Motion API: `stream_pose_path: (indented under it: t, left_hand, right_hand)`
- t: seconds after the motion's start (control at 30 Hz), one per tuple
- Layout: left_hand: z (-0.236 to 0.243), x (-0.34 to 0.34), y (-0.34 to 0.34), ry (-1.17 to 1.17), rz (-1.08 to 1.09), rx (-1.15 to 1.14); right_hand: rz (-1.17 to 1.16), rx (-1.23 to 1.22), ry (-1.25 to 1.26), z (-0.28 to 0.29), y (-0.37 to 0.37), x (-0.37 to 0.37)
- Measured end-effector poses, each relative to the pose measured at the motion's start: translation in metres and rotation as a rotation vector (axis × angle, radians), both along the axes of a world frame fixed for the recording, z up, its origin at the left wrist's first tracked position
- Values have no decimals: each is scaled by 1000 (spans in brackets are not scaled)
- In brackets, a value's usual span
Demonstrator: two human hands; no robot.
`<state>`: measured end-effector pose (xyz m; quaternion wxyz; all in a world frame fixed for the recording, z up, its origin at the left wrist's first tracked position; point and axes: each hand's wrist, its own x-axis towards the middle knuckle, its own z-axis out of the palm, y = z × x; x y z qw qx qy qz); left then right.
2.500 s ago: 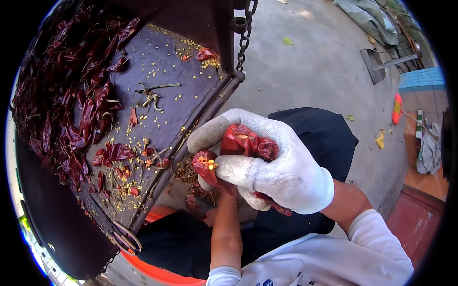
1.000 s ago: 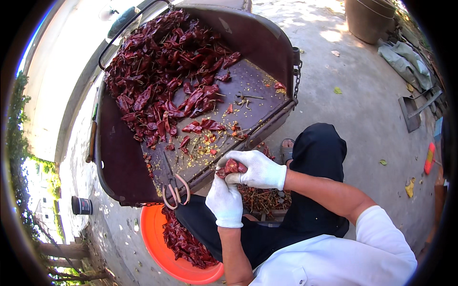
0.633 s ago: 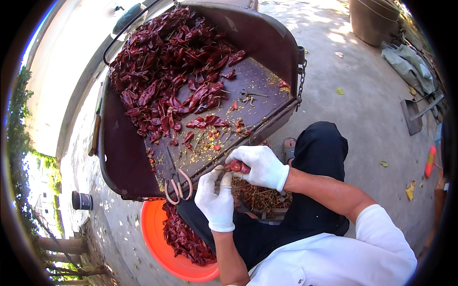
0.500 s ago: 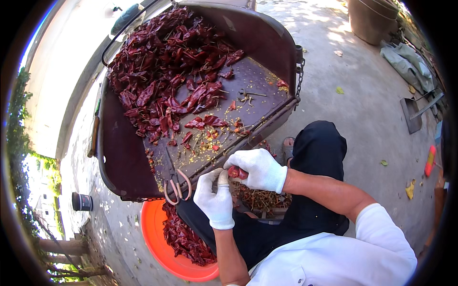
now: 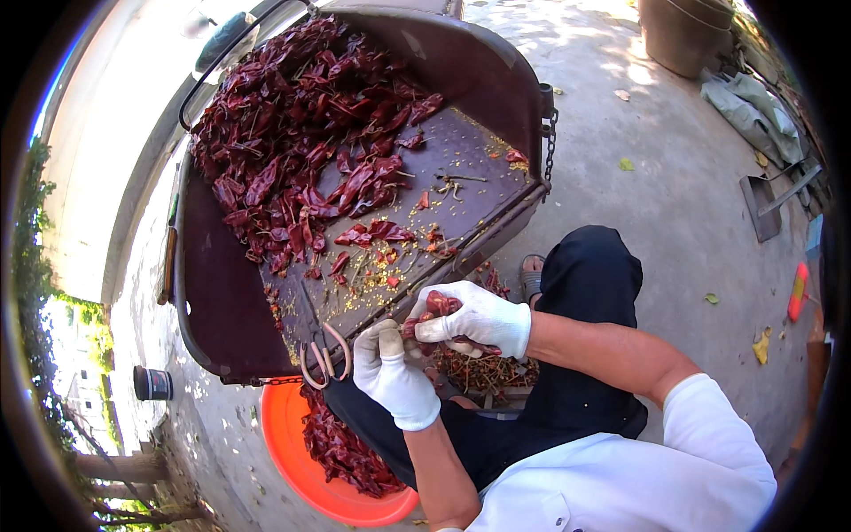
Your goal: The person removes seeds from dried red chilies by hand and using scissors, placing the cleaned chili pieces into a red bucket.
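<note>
Beside the one cart point(image 5: 222, 306), your right hand point(image 5: 474, 319) holds red peppers point(image 5: 440, 304) (too bunched to count); I cannot tell whether your left hand point(image 5: 394, 377), near one pair of scissors point(image 5: 329, 360), grips anything.

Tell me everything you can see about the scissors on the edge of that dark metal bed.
The scissors have dark, metallic-looking blades and two large, pinkish-tan handle loops, set apart from each other. They lie at the near edge of the dark metal bed, blades pointing inward, loops jutting out past the edge near the orange basin. The left hand is close beside the loops but isn't holding them. Whether the blades are parted is too small to tell.
</note>
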<state>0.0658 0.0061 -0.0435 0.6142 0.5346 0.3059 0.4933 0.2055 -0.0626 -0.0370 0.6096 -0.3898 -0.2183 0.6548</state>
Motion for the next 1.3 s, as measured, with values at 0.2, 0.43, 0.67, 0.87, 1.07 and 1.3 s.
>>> stream_pose_path:
  t: [0.2, 0.43, 0.67, 0.87, 1.07, 1.3]
  left_hand:
    - [20, -6, 1, 262, -9, 266]
    - [14, -6, 0, 338, -82, 195]
    - [2, -12, 5, 262, -192, -10]
    - [9, -6, -3, 84, -160, -83]
    - [-2, -13, 3, 229, -273, 123]
    - [-17, -23, 9, 604, -285, 46]
  right_hand:
    - [35, 125, -224, -16, 2, -2]
    - [-132, 392, -1169, -7, -6, 3]
    - [-188, 514, -1335, -18, -11, 2]
    - [162, 62, -279, -4, -12, 5]
    - [153, 280, -983, -14, -11, 11]
    - [611, 137, -1588, -20, -26, -10]
